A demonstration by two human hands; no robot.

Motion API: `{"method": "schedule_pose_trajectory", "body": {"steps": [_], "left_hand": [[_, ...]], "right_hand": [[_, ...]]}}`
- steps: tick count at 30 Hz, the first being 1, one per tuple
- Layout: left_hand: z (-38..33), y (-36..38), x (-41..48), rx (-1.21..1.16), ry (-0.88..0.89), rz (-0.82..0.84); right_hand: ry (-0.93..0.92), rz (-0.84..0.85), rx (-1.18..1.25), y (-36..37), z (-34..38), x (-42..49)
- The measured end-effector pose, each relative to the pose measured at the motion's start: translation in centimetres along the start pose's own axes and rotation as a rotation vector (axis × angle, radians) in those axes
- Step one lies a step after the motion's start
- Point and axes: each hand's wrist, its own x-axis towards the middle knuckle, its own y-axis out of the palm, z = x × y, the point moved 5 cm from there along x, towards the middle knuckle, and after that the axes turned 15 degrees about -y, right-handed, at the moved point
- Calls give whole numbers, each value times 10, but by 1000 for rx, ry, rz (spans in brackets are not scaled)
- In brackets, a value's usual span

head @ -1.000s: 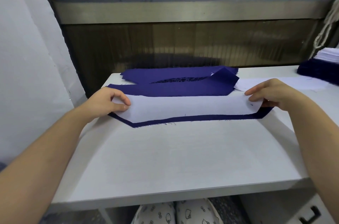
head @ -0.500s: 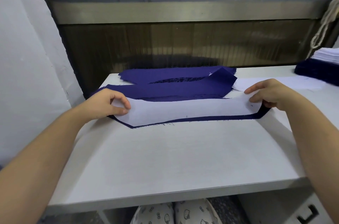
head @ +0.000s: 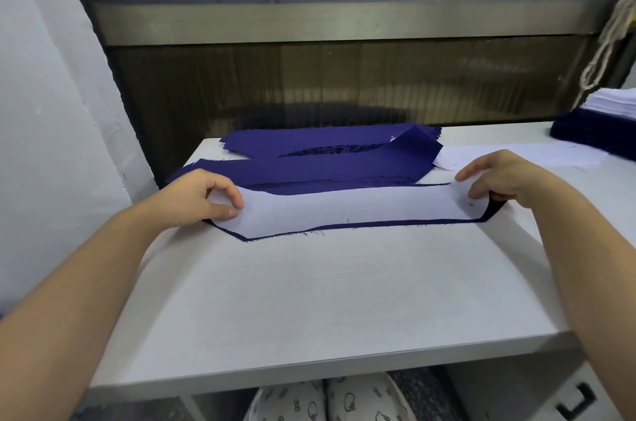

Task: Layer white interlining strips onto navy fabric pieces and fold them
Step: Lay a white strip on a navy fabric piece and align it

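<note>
A long white interlining strip point(head: 347, 208) lies on a navy fabric piece point(head: 364, 224) whose edge shows as a thin dark border along the near side. My left hand point(head: 199, 198) pinches the strip's left end between thumb and fingers. My right hand point(head: 499, 176) pinches the right end, lifting it a little off the white table point(head: 327, 300). Behind them lies a pile of navy pieces point(head: 330, 159), one end folded up.
A loose white strip point(head: 516, 159) lies at the back right. A stack of navy pieces point(head: 599, 131) topped with white strips point(head: 612, 103) sits at the far right edge. A dark panel rises behind the table. A wall stands at the left.
Both hands have shifted the white strip and navy piece slightly away from me, toward the navy pile. The strip's back edge now curves up a little.
</note>
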Motion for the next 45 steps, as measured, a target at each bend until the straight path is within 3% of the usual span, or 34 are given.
{"method": "schedule_pose_trajectory", "body": {"steps": [14,18,25,32,40,45], "left_hand": [[-1,0,0,87,6,-11],[1,0,3,84,12,-17],[2,1,3,207,52,-37],[-17,5,10,303,67,-161],[-54,24,35,282,60,-170],[-84,35,53,188,50,-160]], "right_hand": [[-21,-23,-28,1,-1,2],[15,-91,-225,-2,2,1],[-58,15,-165,8,3,2],[-115,-230,-220,6,9,18],[-179,-160,-532,27,24,45],[-239,-220,-501,30,34,52]]}}
